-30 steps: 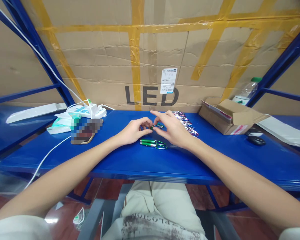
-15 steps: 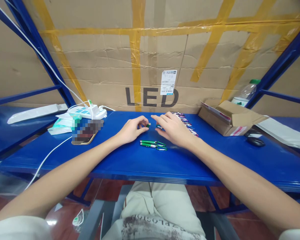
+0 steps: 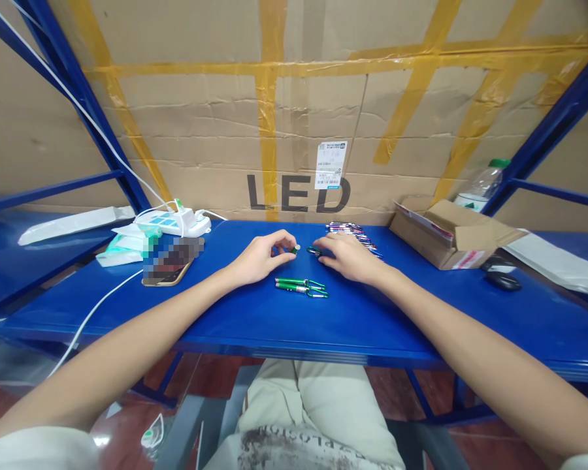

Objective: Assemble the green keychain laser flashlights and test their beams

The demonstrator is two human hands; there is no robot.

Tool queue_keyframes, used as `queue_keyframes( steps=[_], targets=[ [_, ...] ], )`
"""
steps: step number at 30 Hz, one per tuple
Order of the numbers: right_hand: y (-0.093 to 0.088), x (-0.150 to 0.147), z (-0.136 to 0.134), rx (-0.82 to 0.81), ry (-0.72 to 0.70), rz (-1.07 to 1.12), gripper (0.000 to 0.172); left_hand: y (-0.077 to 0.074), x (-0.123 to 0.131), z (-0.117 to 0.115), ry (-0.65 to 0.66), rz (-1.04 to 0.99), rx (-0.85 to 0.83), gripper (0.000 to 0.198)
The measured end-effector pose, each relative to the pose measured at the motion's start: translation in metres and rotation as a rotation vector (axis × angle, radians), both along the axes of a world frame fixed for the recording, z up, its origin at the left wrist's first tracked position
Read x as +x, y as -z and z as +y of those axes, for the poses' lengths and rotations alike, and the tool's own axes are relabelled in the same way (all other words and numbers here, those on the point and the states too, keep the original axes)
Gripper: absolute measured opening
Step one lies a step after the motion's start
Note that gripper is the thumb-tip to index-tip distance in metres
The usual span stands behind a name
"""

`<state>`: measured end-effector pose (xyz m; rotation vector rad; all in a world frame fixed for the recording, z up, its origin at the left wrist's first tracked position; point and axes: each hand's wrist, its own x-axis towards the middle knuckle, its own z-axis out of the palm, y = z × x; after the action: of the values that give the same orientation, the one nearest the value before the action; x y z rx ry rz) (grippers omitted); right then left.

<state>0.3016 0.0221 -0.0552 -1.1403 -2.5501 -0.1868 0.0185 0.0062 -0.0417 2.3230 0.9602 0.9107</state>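
My left hand [image 3: 261,258] is closed in a pinch round a short green tube piece [image 3: 296,249] with a pale round end. Facing it, my right hand [image 3: 347,257] holds a green carabiner clip [image 3: 314,251] between its fingertips; any part behind the fingers is hidden. A gap of bare table separates the two pieces. In front of the hands lie two green penlights [image 3: 291,286] with carabiner clips, side by side, clips to the right. Behind my right hand, a row of several multicoloured penlights [image 3: 349,228] is partly covered by it.
On the left of the blue table [image 3: 235,320] are a phone [image 3: 174,264], a green-and-white packet [image 3: 127,245] and a white power strip [image 3: 186,223] with cables. An open cardboard box [image 3: 443,235], a black mouse [image 3: 502,281] and a bottle [image 3: 483,186] stand right. Large cardboard rises behind.
My right hand has shifted slightly right and its fingers have drawn in, so the green clip shows more. The left hand still pinches its piece, now showing the pale end.
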Motion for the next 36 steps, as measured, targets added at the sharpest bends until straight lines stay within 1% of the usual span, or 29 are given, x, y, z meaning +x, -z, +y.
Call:
queue_keyframes(
  steps=[2, 5, 11, 17, 22, 25, 30, 32, 36],
  targets=[
    [0.001, -0.001, -0.001, -0.001, -0.005, -0.053, 0.026, -0.001, 0.000, -0.001, 0.003, 0.004, 0.000, 0.023],
    [0.001, -0.003, -0.004, 0.022, -0.001, -0.077, 0.023, -0.002, 0.001, -0.003, 0.003, 0.012, 0.006, 0.022],
    [-0.001, -0.005, -0.008, 0.020, -0.015, -0.056, 0.018, -0.003, 0.001, -0.004, -0.006, 0.047, 0.029, 0.022],
    [-0.003, -0.007, -0.009, 0.005, -0.066, -0.010, 0.020, -0.004, 0.001, -0.004, -0.009, 0.056, 0.063, 0.020],
    [-0.004, -0.009, -0.008, -0.056, -0.096, 0.137, 0.017, -0.004, 0.000, -0.003, -0.019, 0.067, 0.072, 0.020],
    [-0.007, -0.014, -0.012, -0.078, -0.100, 0.293, 0.018, -0.003, 0.000, -0.003, -0.024, 0.095, 0.078, 0.021],
    [-0.017, -0.026, -0.026, -0.123, -0.137, 0.575, 0.017, 0.000, 0.002, -0.004, -0.008, 0.105, 0.067, 0.020],
    [-0.019, -0.029, -0.031, -0.124, -0.156, 0.611, 0.017, 0.001, 0.003, -0.005, 0.008, 0.092, 0.064, 0.020],
    [-0.018, -0.032, -0.033, -0.099, -0.189, 0.590, 0.016, -0.001, 0.005, -0.009, 0.031, 0.050, 0.046, 0.020]
  ],
)
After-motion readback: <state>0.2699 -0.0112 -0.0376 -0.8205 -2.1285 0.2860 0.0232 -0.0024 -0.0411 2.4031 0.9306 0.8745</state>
